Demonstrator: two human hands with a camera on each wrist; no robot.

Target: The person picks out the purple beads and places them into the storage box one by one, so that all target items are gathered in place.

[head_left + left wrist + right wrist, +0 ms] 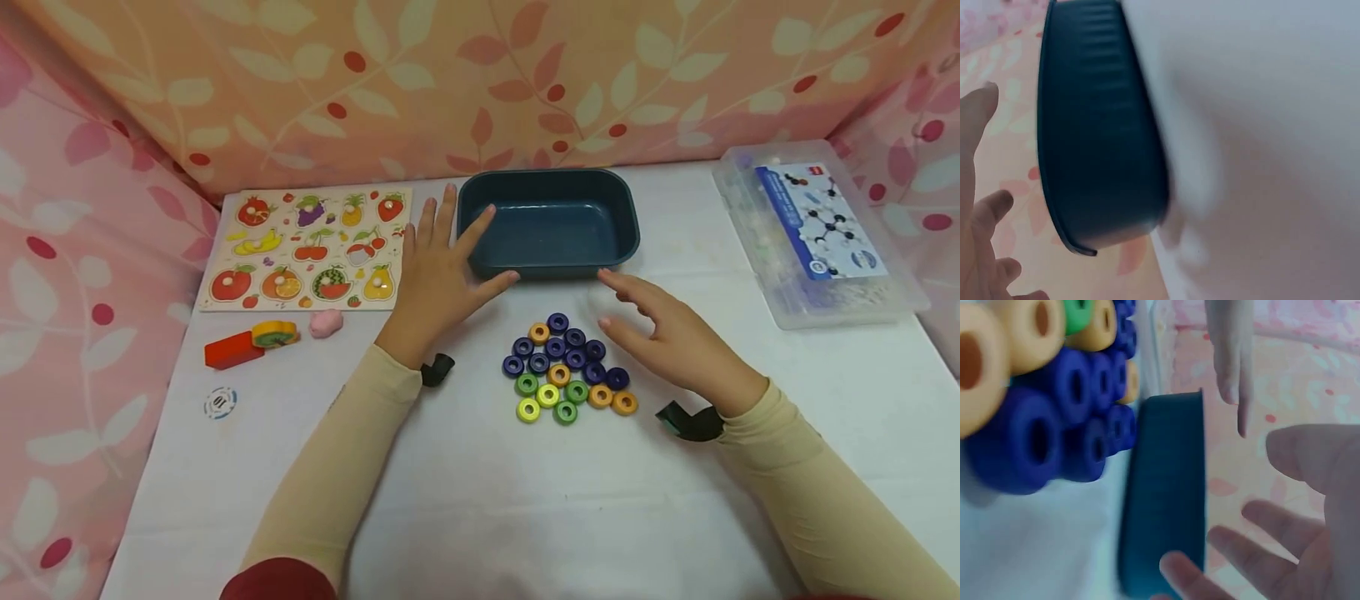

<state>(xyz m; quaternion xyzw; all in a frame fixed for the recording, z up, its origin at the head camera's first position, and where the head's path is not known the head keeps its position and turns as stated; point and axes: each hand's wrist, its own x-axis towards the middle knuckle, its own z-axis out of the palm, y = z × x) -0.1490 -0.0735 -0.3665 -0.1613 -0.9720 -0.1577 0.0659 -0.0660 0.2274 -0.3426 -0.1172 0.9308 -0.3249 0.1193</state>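
Note:
A dark teal rectangular tray (555, 272) stands at the back middle of the table, with nothing seen inside. My left hand (438, 279) is held with fingers spread near the tray's left end, holding nothing. Off the tray's front right corner is my right hand (671, 342), its fingers loosely extended and thumb apart, also holding nothing. Between and in front of the hands lies a cluster of small rings: dark purple rings (595, 372), orange rings (624, 412), green rings (566, 421) and yellow rings (528, 417). In the right wrist view, purple rings (1007, 444) appear large beside the tray (1163, 494).
A fruit peg puzzle board (281, 217) lies at the back left. Before it are a red block (231, 351), a yellow-and-green piece (274, 334), a pink lump (326, 323) and a round "10" chip (220, 402). A clear plastic case (817, 233) sits at the right.

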